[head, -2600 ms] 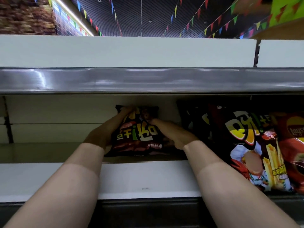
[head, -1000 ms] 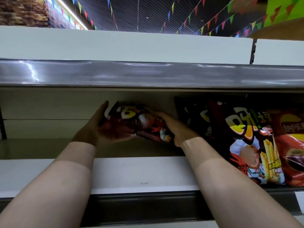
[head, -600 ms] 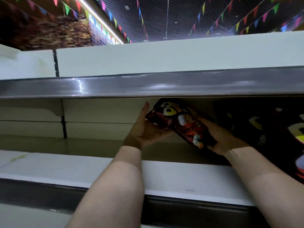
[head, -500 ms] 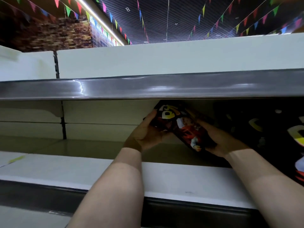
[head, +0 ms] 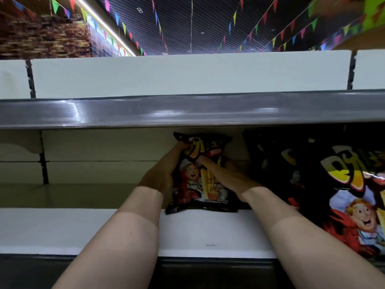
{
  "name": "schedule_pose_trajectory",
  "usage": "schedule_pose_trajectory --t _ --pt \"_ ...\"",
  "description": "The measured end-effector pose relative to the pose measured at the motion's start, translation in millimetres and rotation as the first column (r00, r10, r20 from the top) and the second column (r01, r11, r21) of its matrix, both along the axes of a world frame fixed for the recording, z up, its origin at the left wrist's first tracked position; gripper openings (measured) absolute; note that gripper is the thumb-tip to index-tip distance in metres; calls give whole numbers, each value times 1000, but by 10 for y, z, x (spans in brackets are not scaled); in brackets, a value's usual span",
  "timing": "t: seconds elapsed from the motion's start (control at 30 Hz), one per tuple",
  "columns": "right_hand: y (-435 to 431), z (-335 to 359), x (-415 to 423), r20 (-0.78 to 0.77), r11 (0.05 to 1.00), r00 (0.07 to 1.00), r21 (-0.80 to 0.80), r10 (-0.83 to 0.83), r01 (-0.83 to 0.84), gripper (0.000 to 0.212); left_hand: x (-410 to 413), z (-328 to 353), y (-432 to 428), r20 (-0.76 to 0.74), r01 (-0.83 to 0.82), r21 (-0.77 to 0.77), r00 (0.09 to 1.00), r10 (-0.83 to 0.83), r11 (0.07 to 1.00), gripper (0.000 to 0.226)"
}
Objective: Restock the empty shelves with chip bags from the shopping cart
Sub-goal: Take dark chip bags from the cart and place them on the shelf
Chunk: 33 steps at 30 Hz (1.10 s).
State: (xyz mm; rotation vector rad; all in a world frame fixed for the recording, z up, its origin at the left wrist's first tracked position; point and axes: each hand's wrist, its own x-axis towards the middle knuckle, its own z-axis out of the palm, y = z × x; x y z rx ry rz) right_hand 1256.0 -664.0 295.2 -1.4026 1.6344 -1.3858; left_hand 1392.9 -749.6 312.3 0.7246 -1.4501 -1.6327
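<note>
A black chip bag (head: 198,184) with a cartoon chef and yellow lettering stands upright on the white shelf (head: 62,228), its bottom edge on the board. My left hand (head: 162,174) grips its left side, fingers curled over the upper left corner. My right hand (head: 225,176) lies across the bag's front and right side, its fingers curled on it. Both forearms reach up from below.
Several matching black chip bags (head: 341,190) stand in a row just right of the held one. A grey shelf edge (head: 187,109) runs overhead, close above the bag's top. Left of my hands the shelf board and white back panel (head: 100,155) stretch away.
The bag was tilted in the air between my hands; now it stands upright on the shelf, front facing me. My view swung back to the right.
</note>
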Motion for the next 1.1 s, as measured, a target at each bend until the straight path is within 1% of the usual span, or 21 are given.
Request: schedule_pose_trajectory --t 0.03,0.07,0.1,0.13,0.17,0.2,0.23,0.27,0.33,0.4,0.43,0.5,0.53,0.63,0.77,0.87,0.97,1.03,1.07,1.1 --pt "-2 9 -2 26 999 1000 -33 -3 4 28 -57 15 37 30 -28 -23 999 29 999 41" --pt "-32 16 -27 62 995 997 -84 -40 45 35 -94 20 68 59 -21 -37 998 23 999 44" --pt "-45 37 -53 107 984 989 -141 -97 112 44 -109 34 94 91 11 -31 996 -8 999 48" --pt "-69 44 -91 132 969 980 -177 -151 173 53 -100 31 95 156 49 -28 987 -44 998 54" --pt "-82 48 -118 130 961 975 -186 -181 203 58 -82 11 69 270 73 -33 961 -62 997 62" --pt "-109 34 -154 102 963 976 -171 -191 207 62 -81 -31 30 402 76 -61 915 -46 995 69" --pt "-124 15 -182 61 972 982 -140 -180 187 63 -93 -60 26 503 76 -119 864 -6 990 68" --pt "-135 0 -210 26 982 987 -97 -160 162 65 -116 -85 28 544 68 -187 838 45 980 63" --pt "-129 -1 -242 40 990 989 2 -140 140 68 -165 -112 24 516 29 -233 851 98 972 64" --pt "-141 8 -296 116 991 985 47 -127 122 57 -160 -93 55 453 23 -213 888 78 977 68" --pt "-151 5 -313 152 992 981 31 -122 119 49 -153 -89 54 436 26 -200 898 65 979 72" --pt "-181 -12 -327 218 988 966 -41 -136 148 50 -141 -93 50 439 33 -176 897 48 984 78" --pt "-188 -13 -324 217 980 963 -81 -158 179 51 -144 -100 53 439 37 -166 898 40 985 80" --pt "-194 -7 -314 113 957 969 -166 -221 238 53 -175 -106 49 462 47 -202 885 53 978 84" --pt "-202 -31 -326 -23 938 965 -241 -262 249 59 -221 -97 100 539 119 -328 838 83 937 76" --pt "-219 -56 -305 -139 922 949 -313 -282 228 62 -245 -116 89 530 137 -388 842 99 911 62" --pt "-251 -113 -323 -192 900 917 -338 -351 274 71 -306 -151 116 485 107 -468 861 153 877 54" --pt "-243 -139 -326 -284 887 860 -322 -424 331 79 -353 -193 95 475 88 -506 859 192 858 51" --pt "-229 -141 -317 -385 881 800 -306 -461 361 82 -373 -212 73 470 68 -507 857 210 859 54" --pt "-213 -127 -295 -506 870 708 -302 -493 390 83 -384 -227 51 457 41 -513 859 232 858 60"
